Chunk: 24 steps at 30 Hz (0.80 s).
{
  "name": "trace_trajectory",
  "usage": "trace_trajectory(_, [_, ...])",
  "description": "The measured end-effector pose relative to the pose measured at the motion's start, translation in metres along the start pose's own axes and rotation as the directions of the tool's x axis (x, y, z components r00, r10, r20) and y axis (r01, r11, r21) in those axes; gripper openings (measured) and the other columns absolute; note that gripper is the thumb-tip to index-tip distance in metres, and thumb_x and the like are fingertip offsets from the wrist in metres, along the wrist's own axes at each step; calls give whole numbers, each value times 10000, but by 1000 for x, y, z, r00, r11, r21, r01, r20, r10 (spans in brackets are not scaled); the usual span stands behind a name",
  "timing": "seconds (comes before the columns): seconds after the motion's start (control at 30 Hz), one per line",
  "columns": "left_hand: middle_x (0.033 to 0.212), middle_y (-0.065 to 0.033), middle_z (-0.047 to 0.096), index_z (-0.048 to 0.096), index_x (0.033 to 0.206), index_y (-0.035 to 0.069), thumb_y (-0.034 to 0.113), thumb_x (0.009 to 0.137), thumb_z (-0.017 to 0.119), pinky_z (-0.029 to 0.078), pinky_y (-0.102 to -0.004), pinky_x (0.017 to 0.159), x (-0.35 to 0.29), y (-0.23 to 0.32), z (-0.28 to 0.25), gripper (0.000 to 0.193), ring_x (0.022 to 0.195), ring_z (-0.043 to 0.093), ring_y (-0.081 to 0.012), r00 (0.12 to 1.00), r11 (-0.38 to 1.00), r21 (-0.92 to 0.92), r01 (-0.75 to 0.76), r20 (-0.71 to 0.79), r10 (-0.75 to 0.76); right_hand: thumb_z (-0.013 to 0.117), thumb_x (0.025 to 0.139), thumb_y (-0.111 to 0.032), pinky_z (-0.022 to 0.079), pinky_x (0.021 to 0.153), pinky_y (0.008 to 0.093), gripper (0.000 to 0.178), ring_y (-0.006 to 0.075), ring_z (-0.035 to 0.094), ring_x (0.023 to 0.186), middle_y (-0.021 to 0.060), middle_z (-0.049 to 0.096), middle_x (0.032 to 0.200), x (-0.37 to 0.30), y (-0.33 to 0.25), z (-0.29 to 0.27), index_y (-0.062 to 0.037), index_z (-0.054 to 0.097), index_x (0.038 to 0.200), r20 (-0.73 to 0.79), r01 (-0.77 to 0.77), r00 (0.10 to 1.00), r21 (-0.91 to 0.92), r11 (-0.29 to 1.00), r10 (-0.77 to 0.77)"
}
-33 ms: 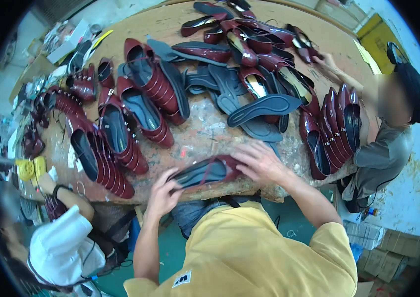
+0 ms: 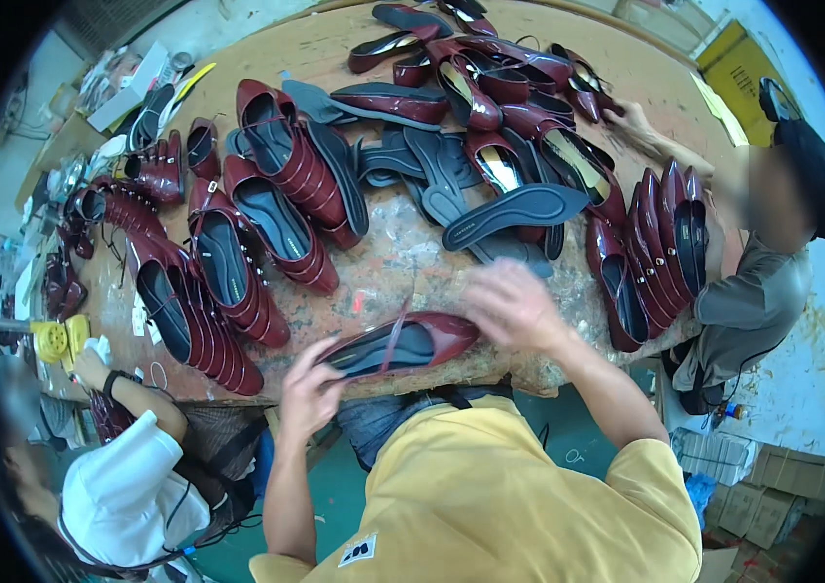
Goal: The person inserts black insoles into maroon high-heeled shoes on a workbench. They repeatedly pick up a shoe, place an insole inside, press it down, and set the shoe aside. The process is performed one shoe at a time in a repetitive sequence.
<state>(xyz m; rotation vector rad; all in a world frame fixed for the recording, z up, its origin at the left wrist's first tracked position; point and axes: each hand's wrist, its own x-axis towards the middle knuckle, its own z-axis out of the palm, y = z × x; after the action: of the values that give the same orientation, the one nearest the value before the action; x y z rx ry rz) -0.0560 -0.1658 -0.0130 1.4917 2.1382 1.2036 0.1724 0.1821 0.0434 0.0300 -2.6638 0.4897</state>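
Note:
A burgundy patent shoe (image 2: 432, 333) with a thin strap and dark grey insole lies at the table's near edge, its toe to the right. My left hand (image 2: 309, 391) grips its heel end, fingers wrapped over the rim. Just off the toe, my right hand (image 2: 513, 303) is raised with fingers apart and slightly blurred, holding nothing that I can see. Beyond it, a loose dark grey insole (image 2: 515, 216) rests on other insoles and shoes in the middle of the table.
Burgundy shoes (image 2: 228, 272) stand in rows at the left; another row (image 2: 665, 253) is at the right. More shoes (image 2: 505, 73) are heaped at the far side. A co-worker in grey (image 2: 757, 291) reaches in from the right; another in white (image 2: 131, 466) sits at the left.
My right hand has come off the shoe's toe. The shoe has tilted and its strap now stands up across the opening. My left hand stays at the heel.

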Motion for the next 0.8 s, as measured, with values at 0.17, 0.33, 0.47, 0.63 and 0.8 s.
trace_trajectory(0.17, [1584,-284,559,736,942,12,-28,841,867,463,-489,1196,12,45,-95,170,1433,592,-438,761,906,391,163,-634,137,871,848,-190,432,1220,540,542,420,619,1359,222,650,1435,34,64,-51,-38,659,1323,-27,-203,979,-294,934,204])
trace_trajectory(0.33, [1517,-283,619,729,1261,14,196,1037,707,544,-520,1030,61,6,-137,289,1161,705,-474,747,681,490,545,-652,-128,942,750,-254,451,1127,538,533,352,655,1188,130,690,1122,74,90,-60,-83,616,1135,394,-302,796,-400,865,460])
trace_trajectory(0.47, [1406,-252,706,683,1372,-45,207,1074,606,485,-574,1123,26,-15,-137,397,1295,627,-513,773,575,573,584,-610,-177,894,798,-216,501,900,494,438,313,672,1022,85,668,1026,55,97,-54,-122,637,1140,270,-24,948,-467,884,169])
trace_trajectory(0.63, [1520,-262,598,667,1239,-12,213,1027,658,431,-567,1168,28,-28,-123,309,1403,552,-479,761,602,534,594,-615,-206,781,888,-102,525,787,475,333,317,681,952,95,623,957,48,26,-92,-150,650,1190,146,-231,946,-328,916,290])
trace_trajectory(0.8, [1568,-244,548,662,1331,53,250,962,751,364,-597,1189,44,-11,-119,427,1474,482,-464,648,465,574,674,-761,1,810,900,-110,534,810,432,281,345,656,880,124,621,966,-26,16,-47,-93,647,1128,65,-544,837,212,812,544])
